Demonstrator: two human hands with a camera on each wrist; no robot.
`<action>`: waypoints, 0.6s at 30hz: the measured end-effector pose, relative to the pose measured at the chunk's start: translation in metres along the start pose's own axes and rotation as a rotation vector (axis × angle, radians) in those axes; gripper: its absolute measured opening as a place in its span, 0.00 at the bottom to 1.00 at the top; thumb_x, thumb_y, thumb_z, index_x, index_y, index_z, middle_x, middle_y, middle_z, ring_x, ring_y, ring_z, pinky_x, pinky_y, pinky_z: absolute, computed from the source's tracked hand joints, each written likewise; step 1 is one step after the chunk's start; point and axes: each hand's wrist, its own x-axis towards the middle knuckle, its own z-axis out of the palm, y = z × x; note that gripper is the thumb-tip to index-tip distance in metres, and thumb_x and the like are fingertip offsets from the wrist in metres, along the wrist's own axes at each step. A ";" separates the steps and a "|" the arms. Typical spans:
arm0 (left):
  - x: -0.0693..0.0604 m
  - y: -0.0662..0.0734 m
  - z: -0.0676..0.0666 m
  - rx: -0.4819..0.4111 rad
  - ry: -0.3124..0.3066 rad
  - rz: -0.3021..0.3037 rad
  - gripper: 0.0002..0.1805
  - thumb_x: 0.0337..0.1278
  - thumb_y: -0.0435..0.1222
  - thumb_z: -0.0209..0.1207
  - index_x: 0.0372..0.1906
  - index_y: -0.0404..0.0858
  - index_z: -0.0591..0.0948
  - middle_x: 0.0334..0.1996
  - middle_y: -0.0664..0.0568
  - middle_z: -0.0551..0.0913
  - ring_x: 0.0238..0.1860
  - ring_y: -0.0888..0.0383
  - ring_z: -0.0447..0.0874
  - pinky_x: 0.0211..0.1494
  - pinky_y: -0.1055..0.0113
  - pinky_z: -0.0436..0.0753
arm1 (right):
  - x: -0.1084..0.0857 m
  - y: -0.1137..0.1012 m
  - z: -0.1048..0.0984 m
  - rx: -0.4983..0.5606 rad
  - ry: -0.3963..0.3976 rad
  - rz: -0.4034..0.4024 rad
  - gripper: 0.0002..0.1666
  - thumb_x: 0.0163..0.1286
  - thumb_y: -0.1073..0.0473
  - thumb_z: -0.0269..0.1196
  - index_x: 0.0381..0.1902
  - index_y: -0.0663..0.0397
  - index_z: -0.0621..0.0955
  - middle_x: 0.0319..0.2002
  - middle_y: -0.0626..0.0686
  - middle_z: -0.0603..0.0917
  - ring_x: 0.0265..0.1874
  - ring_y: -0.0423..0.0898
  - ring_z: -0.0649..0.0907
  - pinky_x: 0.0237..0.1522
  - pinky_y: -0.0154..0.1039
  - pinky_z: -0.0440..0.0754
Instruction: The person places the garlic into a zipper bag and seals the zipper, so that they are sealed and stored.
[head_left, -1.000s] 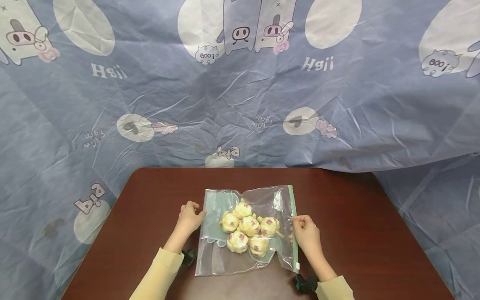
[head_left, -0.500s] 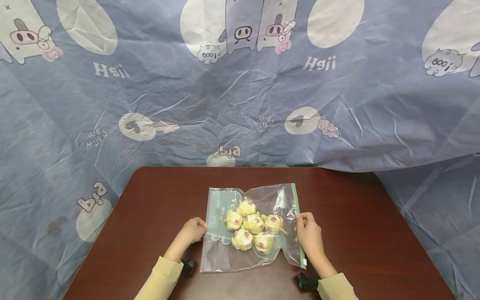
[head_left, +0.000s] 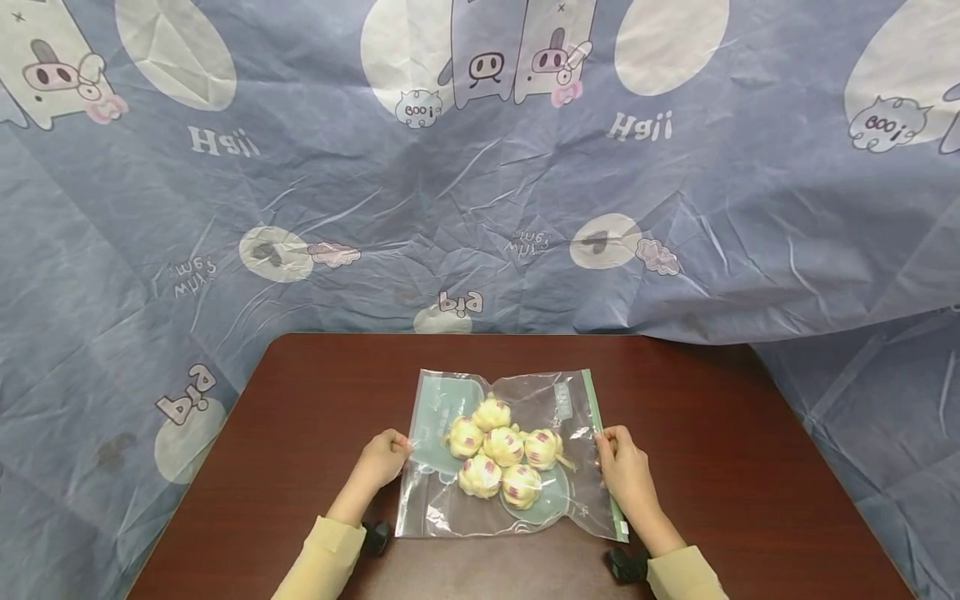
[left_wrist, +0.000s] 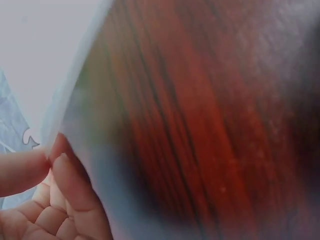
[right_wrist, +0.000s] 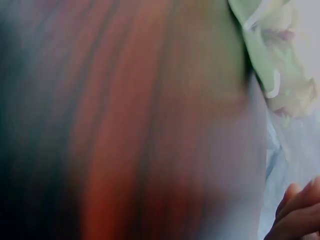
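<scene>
A clear zip bag (head_left: 450, 512) with a green slider strip (head_left: 591, 396) along its right side is stretched between the hands above the brown table. Several garlic bulbs (head_left: 503, 447), whitish with purple patches, are seen in the bag's area, clustered mid-bag. At the bag's left edge, my left hand (head_left: 385, 456) pinches the plastic; the left wrist view shows the thumb (left_wrist: 25, 172) against a finger there. My right hand (head_left: 627, 467) pinches the green strip side about halfway down. In the right wrist view only some fingers (right_wrist: 299, 212) show at the corner.
The dark brown table (head_left: 315, 375) reaches beyond the bag on all sides. A blue patterned cloth (head_left: 450, 192) hangs behind its far edge. Black wrist devices (head_left: 377, 538) sit at both wrists. Pale green shapes (head_left: 448, 417) show through the bag.
My left hand has closed onto the bag's left edge, which it stood beside earlier. My right hand and the slider side have shifted right, and the bag is pulled flatter.
</scene>
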 end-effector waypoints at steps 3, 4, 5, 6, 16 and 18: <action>0.000 0.000 0.003 -0.010 0.031 0.022 0.05 0.63 0.29 0.55 0.36 0.30 0.78 0.24 0.48 0.83 0.24 0.61 0.78 0.27 0.69 0.75 | 0.001 0.003 0.001 -0.010 -0.014 -0.006 0.13 0.78 0.53 0.53 0.47 0.59 0.72 0.23 0.51 0.78 0.12 0.39 0.75 0.17 0.33 0.73; 0.000 0.000 0.003 -0.011 0.040 0.024 0.04 0.63 0.30 0.55 0.36 0.31 0.78 0.24 0.48 0.83 0.24 0.61 0.78 0.27 0.69 0.75 | 0.001 0.004 0.001 -0.012 -0.018 -0.007 0.14 0.78 0.53 0.53 0.49 0.59 0.72 0.23 0.51 0.79 0.12 0.39 0.75 0.17 0.33 0.72; 0.000 0.000 0.004 -0.011 0.046 0.027 0.04 0.63 0.30 0.55 0.36 0.31 0.78 0.24 0.48 0.83 0.24 0.61 0.78 0.28 0.69 0.74 | 0.002 0.005 0.000 -0.014 -0.023 -0.007 0.14 0.78 0.53 0.53 0.50 0.60 0.72 0.23 0.51 0.79 0.12 0.39 0.75 0.17 0.33 0.72; 0.000 0.000 0.005 -0.011 0.051 0.028 0.05 0.63 0.30 0.55 0.36 0.31 0.78 0.24 0.49 0.83 0.25 0.61 0.79 0.28 0.69 0.75 | 0.002 0.005 0.000 -0.017 -0.026 -0.004 0.15 0.78 0.53 0.53 0.51 0.60 0.72 0.23 0.51 0.79 0.12 0.39 0.75 0.17 0.33 0.72; -0.001 0.000 0.007 -0.029 0.055 0.018 0.10 0.65 0.32 0.55 0.45 0.29 0.78 0.34 0.43 0.85 0.36 0.53 0.84 0.36 0.62 0.80 | 0.003 0.007 -0.008 -0.044 -0.053 -0.005 0.24 0.76 0.51 0.55 0.60 0.63 0.71 0.28 0.52 0.82 0.18 0.40 0.77 0.22 0.35 0.74; 0.000 0.002 0.006 -0.033 0.077 0.026 0.11 0.66 0.32 0.54 0.47 0.29 0.78 0.38 0.41 0.85 0.40 0.48 0.84 0.41 0.58 0.82 | 0.004 0.005 -0.013 -0.073 -0.038 -0.027 0.24 0.76 0.51 0.56 0.59 0.64 0.72 0.30 0.54 0.83 0.21 0.43 0.78 0.25 0.37 0.74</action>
